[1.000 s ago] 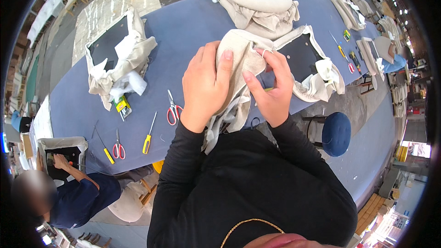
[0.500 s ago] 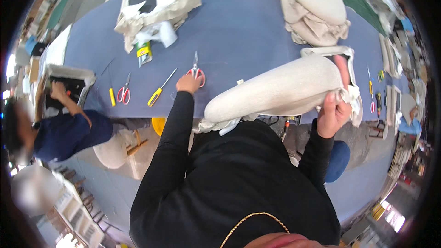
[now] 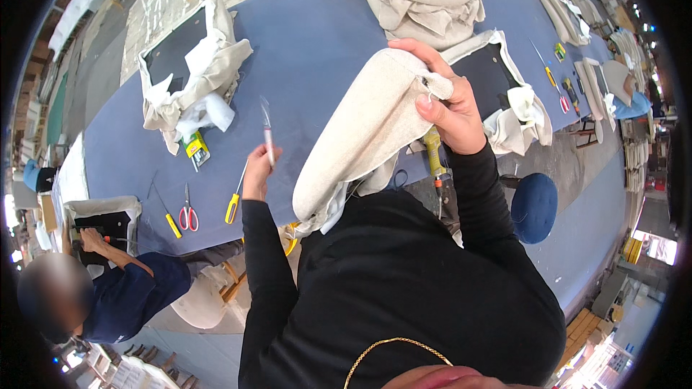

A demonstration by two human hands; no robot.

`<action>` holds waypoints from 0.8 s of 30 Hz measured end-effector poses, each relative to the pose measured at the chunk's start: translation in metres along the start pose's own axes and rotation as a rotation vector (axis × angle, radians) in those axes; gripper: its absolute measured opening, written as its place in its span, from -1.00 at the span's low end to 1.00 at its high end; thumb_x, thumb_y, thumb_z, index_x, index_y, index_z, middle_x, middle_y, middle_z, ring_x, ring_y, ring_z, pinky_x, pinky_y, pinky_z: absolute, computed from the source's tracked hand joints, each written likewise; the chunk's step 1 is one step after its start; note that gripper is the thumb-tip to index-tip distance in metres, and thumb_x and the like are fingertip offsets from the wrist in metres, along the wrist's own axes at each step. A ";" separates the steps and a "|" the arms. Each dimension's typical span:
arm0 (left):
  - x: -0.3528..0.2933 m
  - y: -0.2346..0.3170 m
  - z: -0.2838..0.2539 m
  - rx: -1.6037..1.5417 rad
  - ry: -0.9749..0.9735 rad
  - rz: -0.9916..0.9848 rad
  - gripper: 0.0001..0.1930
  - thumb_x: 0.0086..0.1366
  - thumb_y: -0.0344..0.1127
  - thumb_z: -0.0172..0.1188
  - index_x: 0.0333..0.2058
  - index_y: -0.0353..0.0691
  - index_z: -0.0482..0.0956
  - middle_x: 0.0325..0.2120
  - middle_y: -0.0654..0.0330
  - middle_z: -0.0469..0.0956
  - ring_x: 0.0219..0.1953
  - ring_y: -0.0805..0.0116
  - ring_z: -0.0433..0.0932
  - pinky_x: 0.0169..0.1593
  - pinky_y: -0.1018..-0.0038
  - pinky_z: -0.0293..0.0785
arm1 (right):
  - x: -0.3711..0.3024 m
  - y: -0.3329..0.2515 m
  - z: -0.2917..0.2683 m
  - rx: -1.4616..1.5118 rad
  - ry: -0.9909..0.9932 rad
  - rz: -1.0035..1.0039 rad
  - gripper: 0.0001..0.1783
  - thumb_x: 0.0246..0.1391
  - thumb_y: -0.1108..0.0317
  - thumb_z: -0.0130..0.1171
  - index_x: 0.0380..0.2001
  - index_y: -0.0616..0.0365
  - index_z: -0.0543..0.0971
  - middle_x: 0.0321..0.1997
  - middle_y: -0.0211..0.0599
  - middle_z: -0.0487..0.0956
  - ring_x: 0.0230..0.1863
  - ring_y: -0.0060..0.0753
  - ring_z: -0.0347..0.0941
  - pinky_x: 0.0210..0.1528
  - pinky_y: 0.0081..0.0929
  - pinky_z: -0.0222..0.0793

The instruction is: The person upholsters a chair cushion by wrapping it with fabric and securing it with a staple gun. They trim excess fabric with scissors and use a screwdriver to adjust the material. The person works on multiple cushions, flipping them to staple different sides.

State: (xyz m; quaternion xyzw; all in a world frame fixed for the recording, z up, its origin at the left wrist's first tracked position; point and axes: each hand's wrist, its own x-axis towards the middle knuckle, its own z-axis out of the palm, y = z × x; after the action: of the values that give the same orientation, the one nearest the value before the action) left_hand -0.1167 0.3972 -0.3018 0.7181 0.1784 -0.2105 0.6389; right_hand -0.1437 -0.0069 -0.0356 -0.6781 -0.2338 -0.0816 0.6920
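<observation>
My right hand (image 3: 459, 117) grips the end of a long beige fabric-covered cushion (image 3: 364, 126), thumb on the near side and fingers over its top. The cushion is tilted up, and loose fabric with white padding (image 3: 337, 205) hangs from its lower side. Left of it, my left hand (image 3: 256, 174) is closed around a pair of scissors (image 3: 267, 133), seen edge-on and blurred, blades pointing away from me. A yellow-handled screwdriver (image 3: 233, 207) lies just beside that hand. Red-handled scissors (image 3: 188, 216) and a thin yellow-handled tool (image 3: 171, 224) are farther left.
The blue-grey table (image 3: 303, 29) bears a beige-edged black panel (image 3: 180, 54), stacked beige cushions (image 3: 418, 0) and another panel (image 3: 484, 72). A yellow-green power tool (image 3: 434, 155) is at the near edge. A co-worker (image 3: 144, 292) is at the left; a blue stool (image 3: 533, 207) stands right.
My left hand has lifted the scissors off the table. My right hand has raised and tilted the cushion leftward. The whole view has turned.
</observation>
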 end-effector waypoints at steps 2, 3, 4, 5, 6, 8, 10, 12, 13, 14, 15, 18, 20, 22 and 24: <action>-0.078 0.096 0.034 -0.043 0.091 0.415 -0.81 0.39 -0.20 0.31 -0.37 -0.13 0.58 -0.53 0.39 0.47 -0.51 0.57 0.38 -0.42 0.51 0.23 | 0.004 0.006 0.000 -0.001 0.002 0.008 -0.59 0.37 0.20 0.31 0.06 0.33 0.71 0.58 -0.18 0.43 0.46 -0.25 0.40 0.53 -0.29 0.21; -0.119 0.134 0.045 -0.100 0.037 0.498 -0.80 0.36 -0.21 0.33 -0.39 -0.15 0.57 -0.51 0.36 0.50 -0.50 0.56 0.42 -0.40 0.50 0.28 | 0.008 0.008 0.000 0.004 -0.007 0.014 -0.59 0.38 0.20 0.30 0.07 0.34 0.71 0.58 -0.19 0.42 0.46 -0.26 0.40 0.53 -0.30 0.21; -0.156 0.158 0.054 -0.162 -0.006 0.583 -0.79 0.34 -0.23 0.35 -0.40 -0.16 0.55 -0.50 0.33 0.53 -0.48 0.54 0.45 -0.37 0.50 0.33 | 0.014 0.011 0.000 0.011 -0.027 0.020 -0.59 0.38 0.20 0.29 0.07 0.35 0.71 0.58 -0.19 0.41 0.46 -0.26 0.40 0.53 -0.31 0.20; -0.183 0.163 0.063 -0.060 -0.095 0.581 -0.77 0.30 -0.21 0.39 -0.37 -0.23 0.58 -0.47 0.26 0.59 -0.43 0.46 0.53 -0.31 0.47 0.44 | 0.020 0.011 0.001 0.010 -0.028 0.030 -0.58 0.39 0.19 0.29 0.08 0.35 0.71 0.58 -0.19 0.41 0.46 -0.27 0.39 0.53 -0.32 0.20; -0.219 0.195 0.075 -0.030 -0.333 0.492 -0.78 0.25 -0.22 0.42 -0.31 -0.26 0.64 -0.44 0.21 0.68 -0.39 0.40 0.65 -0.22 0.42 0.57 | 0.024 0.012 0.002 0.003 -0.022 0.036 -0.57 0.39 0.19 0.28 0.08 0.36 0.71 0.58 -0.20 0.41 0.46 -0.28 0.39 0.53 -0.33 0.20; -0.234 0.202 0.096 0.062 -0.749 0.748 -0.78 0.38 -0.23 0.36 -0.25 -0.29 0.64 -0.37 0.08 0.70 -0.32 0.06 0.71 -0.17 0.24 0.64 | 0.034 0.014 0.009 0.045 -0.005 0.070 -0.54 0.40 0.18 0.26 0.11 0.40 0.69 0.59 -0.21 0.39 0.48 -0.32 0.38 0.54 -0.35 0.17; -0.231 0.194 0.117 0.203 -0.877 0.644 -0.72 0.43 -0.20 0.31 -0.09 -0.30 0.59 -0.46 0.02 0.66 -0.36 -0.12 0.70 -0.20 0.11 0.60 | 0.043 0.016 0.014 0.078 0.000 0.107 -0.51 0.41 0.18 0.25 0.16 0.40 0.67 0.61 -0.23 0.37 0.49 -0.34 0.38 0.54 -0.36 0.17; -0.218 0.182 0.128 0.273 -0.881 0.534 -0.68 0.43 -0.18 0.30 -0.04 -0.32 0.58 -0.44 -0.01 0.66 -0.35 -0.11 0.70 -0.18 0.14 0.60 | 0.051 0.016 0.018 0.123 0.019 0.172 -0.47 0.44 0.18 0.23 0.26 0.41 0.61 0.63 -0.27 0.34 0.51 -0.37 0.36 0.54 -0.39 0.16; -0.211 0.177 0.131 0.291 -0.858 0.532 -0.68 0.43 -0.19 0.30 -0.03 -0.34 0.60 -0.39 -0.01 0.67 -0.33 -0.07 0.70 -0.14 0.19 0.60 | 0.053 0.016 0.020 0.130 0.017 0.176 -0.46 0.44 0.18 0.23 0.27 0.41 0.60 0.63 -0.27 0.34 0.51 -0.38 0.36 0.54 -0.40 0.16; -0.207 0.173 0.132 0.296 -0.831 0.494 -0.68 0.43 -0.20 0.28 -0.02 -0.34 0.59 -0.40 0.03 0.67 -0.34 -0.05 0.70 -0.14 0.21 0.59 | 0.056 0.017 0.021 0.138 0.014 0.180 -0.46 0.45 0.18 0.22 0.27 0.41 0.60 0.63 -0.27 0.34 0.51 -0.38 0.36 0.54 -0.40 0.16; -0.205 0.171 0.132 0.229 -0.810 0.474 -0.69 0.44 -0.21 0.27 0.00 -0.33 0.59 -0.38 0.04 0.68 -0.32 -0.01 0.71 -0.13 0.22 0.59 | 0.056 0.018 0.021 0.144 0.014 0.188 -0.45 0.45 0.18 0.22 0.28 0.41 0.59 0.63 -0.27 0.34 0.51 -0.39 0.36 0.54 -0.41 0.17; -0.200 0.174 0.130 0.208 -0.744 0.509 -0.68 0.46 -0.20 0.25 0.00 -0.34 0.60 -0.36 0.04 0.70 -0.31 -0.02 0.71 -0.12 0.19 0.58 | 0.057 0.018 0.021 0.121 -0.024 0.178 -0.45 0.44 0.19 0.22 0.28 0.41 0.59 0.63 -0.26 0.34 0.52 -0.37 0.35 0.55 -0.39 0.15; -0.197 0.175 0.130 0.232 -0.711 0.514 -0.69 0.47 -0.19 0.25 -0.04 -0.35 0.62 -0.35 0.03 0.71 -0.31 -0.04 0.71 -0.12 0.17 0.58 | 0.053 0.017 0.020 0.112 -0.032 0.172 -0.44 0.42 0.18 0.23 0.29 0.41 0.59 0.63 -0.24 0.34 0.52 -0.35 0.35 0.56 -0.36 0.14; -0.196 0.178 0.130 0.240 -0.681 0.533 -0.71 0.49 -0.17 0.24 -0.14 -0.36 0.63 -0.34 -0.01 0.71 -0.32 -0.08 0.69 -0.14 0.14 0.57 | 0.051 0.016 0.020 0.109 -0.027 0.170 -0.43 0.41 0.18 0.24 0.28 0.41 0.59 0.63 -0.21 0.34 0.52 -0.33 0.34 0.57 -0.34 0.14; -0.198 0.180 0.132 0.282 -0.654 0.526 -0.71 0.49 -0.17 0.25 -0.15 -0.35 0.64 -0.36 -0.03 0.70 -0.32 -0.09 0.69 -0.13 0.13 0.57 | 0.049 0.015 0.020 0.113 -0.013 0.177 -0.43 0.39 0.17 0.25 0.27 0.42 0.59 0.63 -0.17 0.34 0.53 -0.32 0.34 0.57 -0.32 0.14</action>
State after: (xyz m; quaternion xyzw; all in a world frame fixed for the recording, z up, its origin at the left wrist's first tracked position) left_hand -0.1994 0.2469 -0.0577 0.7150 -0.2525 -0.2792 0.5892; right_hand -0.0989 0.0236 -0.0281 -0.6565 -0.1818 -0.0026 0.7321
